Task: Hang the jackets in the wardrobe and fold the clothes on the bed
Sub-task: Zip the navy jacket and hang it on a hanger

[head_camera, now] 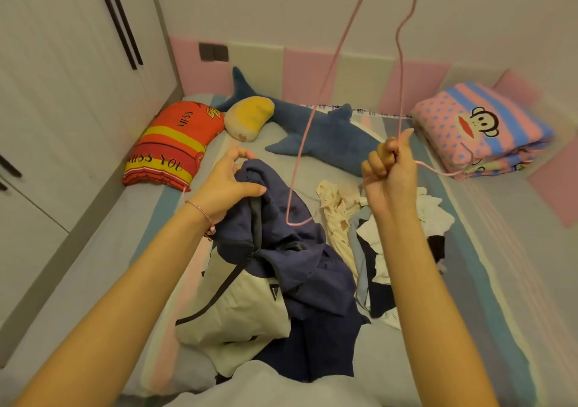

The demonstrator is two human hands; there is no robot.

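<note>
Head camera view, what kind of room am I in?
Most likely a bedroom: a bed strewn with clothes, a stuffed shark on it, and a wardrobe alongside.

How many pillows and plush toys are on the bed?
3: red-and-yellow printed pillow far left, yellow-and-cream bean-shaped cushion beside it, blue plush shark across the middle; clothes could hide others.

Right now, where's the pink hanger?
Head view, right of centre: the right hand grips the pink hanger, raised above the navy jacket the left hand holds.
</note>
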